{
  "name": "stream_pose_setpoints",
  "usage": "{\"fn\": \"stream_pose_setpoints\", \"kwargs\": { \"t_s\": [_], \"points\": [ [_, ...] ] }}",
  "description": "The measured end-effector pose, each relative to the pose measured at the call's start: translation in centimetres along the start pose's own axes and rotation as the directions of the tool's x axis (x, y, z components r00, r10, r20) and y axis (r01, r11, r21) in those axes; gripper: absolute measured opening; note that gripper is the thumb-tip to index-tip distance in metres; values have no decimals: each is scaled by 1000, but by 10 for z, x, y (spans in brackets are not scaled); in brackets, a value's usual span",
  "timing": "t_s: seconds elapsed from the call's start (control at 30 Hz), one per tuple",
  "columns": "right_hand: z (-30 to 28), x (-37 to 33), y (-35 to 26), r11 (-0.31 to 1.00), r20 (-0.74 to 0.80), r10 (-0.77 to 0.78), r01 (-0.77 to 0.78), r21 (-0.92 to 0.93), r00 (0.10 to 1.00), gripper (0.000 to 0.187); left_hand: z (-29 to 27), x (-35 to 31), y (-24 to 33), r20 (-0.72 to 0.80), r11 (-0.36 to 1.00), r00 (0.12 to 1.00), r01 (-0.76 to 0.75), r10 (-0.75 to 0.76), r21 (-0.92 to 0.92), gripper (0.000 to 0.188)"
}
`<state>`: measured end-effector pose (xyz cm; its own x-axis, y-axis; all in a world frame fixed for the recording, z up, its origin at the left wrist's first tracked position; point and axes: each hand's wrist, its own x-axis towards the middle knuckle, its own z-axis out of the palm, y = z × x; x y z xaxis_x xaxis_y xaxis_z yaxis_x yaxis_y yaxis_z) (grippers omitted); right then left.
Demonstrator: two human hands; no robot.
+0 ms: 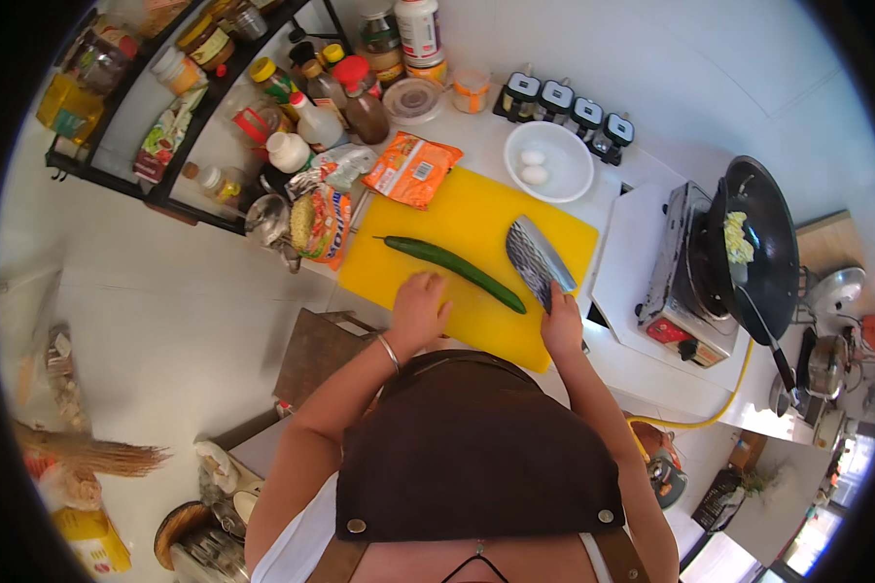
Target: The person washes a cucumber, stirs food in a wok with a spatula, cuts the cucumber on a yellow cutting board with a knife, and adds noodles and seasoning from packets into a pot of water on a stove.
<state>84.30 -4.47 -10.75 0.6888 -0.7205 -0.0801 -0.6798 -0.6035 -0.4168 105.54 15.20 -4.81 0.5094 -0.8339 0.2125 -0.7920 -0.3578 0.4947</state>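
Note:
A long green cucumber [454, 265] lies slantwise across a yellow cutting board [476, 202]. My right hand [560, 324] grips a cleaver [538, 258] by its handle. Its broad patterned blade points away from me, just right of the cucumber's near end. Close to the cucumber's near side is my left hand [420, 309], its fingers loosely bent and apart, with nothing seen in it. The thumb points right; a bracelet circles that wrist.
A white bowl [571, 185] with two eggs stands beyond the board. On the right, a black wok [770, 243] holding yellowish food rests on a portable gas stove [685, 282]. Orange packets [413, 169] touch the board's far left, near crowded bottles and a black shelf [165, 197].

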Motion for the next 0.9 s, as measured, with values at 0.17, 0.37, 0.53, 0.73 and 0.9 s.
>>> {"fn": "stream_pose_setpoints", "kwargs": {
  "t_s": [0.17,0.37,0.53,0.73,0.9],
  "points": [
    [2,13,-13,991,-25,-63,60,-118,998,59,35,47,-27,-75,929,947,-288,312,233,36],
    [7,0,-6,991,-84,-84,74,-116,993,48,47,50,-60,52,961,972,-234,229,149,23],
    [-29,-33,-23,965,-374,-211,253,66,903,36,32,36,-82,35,970,999,-46,39,237,37],
    [-38,-72,-29,930,-369,-249,327,166,895,23,38,55,-81,72,963,997,8,-28,270,43],
    [-79,-75,-27,946,-500,-55,205,251,865,21,44,57,-77,108,930,984,92,-139,357,46]
  ]
}}
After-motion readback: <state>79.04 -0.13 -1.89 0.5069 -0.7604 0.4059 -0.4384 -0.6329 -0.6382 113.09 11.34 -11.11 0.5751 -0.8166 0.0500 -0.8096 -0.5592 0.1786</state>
